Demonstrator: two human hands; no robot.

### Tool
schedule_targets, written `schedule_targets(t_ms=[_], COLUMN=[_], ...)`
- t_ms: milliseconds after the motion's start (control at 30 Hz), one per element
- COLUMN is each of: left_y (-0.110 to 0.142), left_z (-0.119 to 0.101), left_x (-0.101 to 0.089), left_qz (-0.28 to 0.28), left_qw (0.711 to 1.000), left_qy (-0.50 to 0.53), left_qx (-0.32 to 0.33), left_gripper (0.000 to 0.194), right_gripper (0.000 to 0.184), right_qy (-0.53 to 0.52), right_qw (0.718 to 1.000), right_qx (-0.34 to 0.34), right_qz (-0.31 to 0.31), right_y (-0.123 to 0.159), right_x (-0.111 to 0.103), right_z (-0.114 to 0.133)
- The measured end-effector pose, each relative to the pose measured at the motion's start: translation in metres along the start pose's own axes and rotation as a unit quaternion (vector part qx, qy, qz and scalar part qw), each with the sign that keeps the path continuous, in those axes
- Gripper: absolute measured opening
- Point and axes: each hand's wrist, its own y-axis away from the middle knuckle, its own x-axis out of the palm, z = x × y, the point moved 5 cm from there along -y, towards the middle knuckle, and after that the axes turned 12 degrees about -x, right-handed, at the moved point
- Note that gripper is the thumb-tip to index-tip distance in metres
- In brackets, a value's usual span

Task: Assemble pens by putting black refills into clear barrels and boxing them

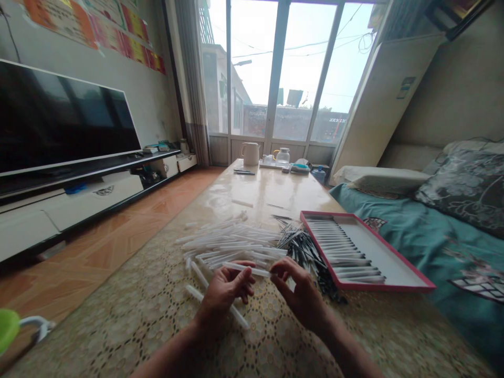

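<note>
My left hand (225, 292) is closed round a slim white tube (258, 271), held nearly level above the table. At the tube's right end, the fingers of my right hand (296, 283) are pinched together; whether a smaller piece is between them is hidden. A pile of similar white tubes (232, 240) lies just beyond my hands, with a few loose ones beside and under my left hand. To the right is a heap of thin dark sticks (305, 251) with pale, narrow ends. A pink-rimmed tray (388, 287) holds a row of white tubes with dark ends (340, 247).
The long table (157, 299) has a patterned cover. At its far end stand a pale jug (251, 154), a glass pot (282, 156) and a tissue pack (300, 167). A sofa (441, 236) runs along the right; a television (66, 115) is at the left.
</note>
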Motion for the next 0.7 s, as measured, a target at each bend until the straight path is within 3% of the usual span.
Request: schedule_targets(t_ms=[100,167,300,400,500,600,700], left_y=[-0.001,0.0,0.004,0.006,0.007,0.007,0.008], left_z=[-0.004,-0.005,-0.009,-0.011,-0.013,-0.015,-0.015], left_x=[-0.002,-0.004,-0.007,-0.007,-0.007,-0.009,-0.013], left_qz=[0.001,-0.008,-0.041,-0.067,-0.07,-0.069,-0.077], left_qw=[0.999,0.998,0.993,0.988,0.987,0.984,0.98], left_qy=[0.04,0.064,0.113,0.137,0.148,0.162,0.182], left_qx=[0.016,0.023,0.018,0.007,0.006,0.008,0.008], left_gripper=[0.038,0.035,0.034,0.029,0.02,0.013,0.009], right_gripper=[0.011,0.014,0.018,0.015,0.012,0.01,0.008], right_qy=[0.053,0.169,0.435,0.507,0.527,0.529,0.472], right_qw=[0.999,0.984,0.888,0.848,0.835,0.833,0.869], right_qx=[0.005,0.038,0.138,0.153,0.157,0.16,0.141], right_qz=[0.0,-0.027,-0.051,-0.018,0.007,-0.007,-0.052], right_y=[0.0,0.003,0.012,0.014,0.013,0.013,0.014], right_x=[-0.005,-0.018,-0.048,-0.053,-0.051,-0.053,-0.054], right_z=[-0.008,-0.021,-0.045,-0.052,-0.055,-0.056,-0.053])
